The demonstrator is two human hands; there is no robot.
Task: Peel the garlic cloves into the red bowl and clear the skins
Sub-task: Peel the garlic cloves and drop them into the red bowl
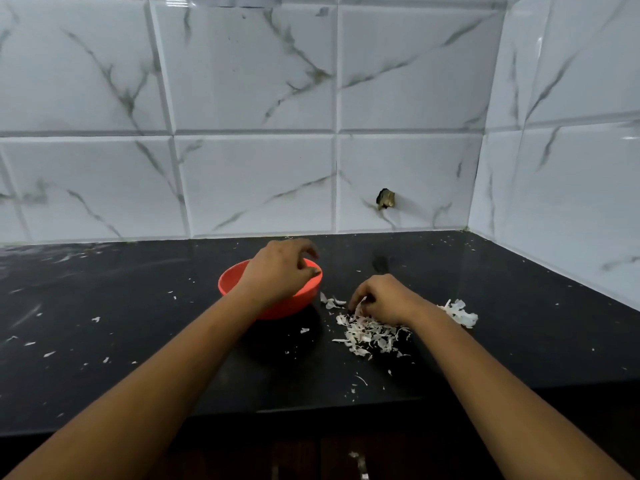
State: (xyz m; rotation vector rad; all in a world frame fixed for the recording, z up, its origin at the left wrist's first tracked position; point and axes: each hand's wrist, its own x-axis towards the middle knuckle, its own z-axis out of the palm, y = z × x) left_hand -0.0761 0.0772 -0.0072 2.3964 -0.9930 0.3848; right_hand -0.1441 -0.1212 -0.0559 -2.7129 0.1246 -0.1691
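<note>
Flakes of pale garlic skin lie scattered over the left part of the black worktop. Right of them, near the middle, stands the red bowl, upright, with the left hand hanging over its mouth and hiding most of its inside. That hand's fingers are bent downward; whether its grip holds a clove cannot be told. A few loose skins lie between the bowl and the right hand. The right hand rests on the far edge of the skin pile, its grip curled round a strip of skin that sticks up between the fingers. Further right, just beside the right wrist, sits a smaller clump. Behind, the tiled wall has a dark broken spot.
</note>
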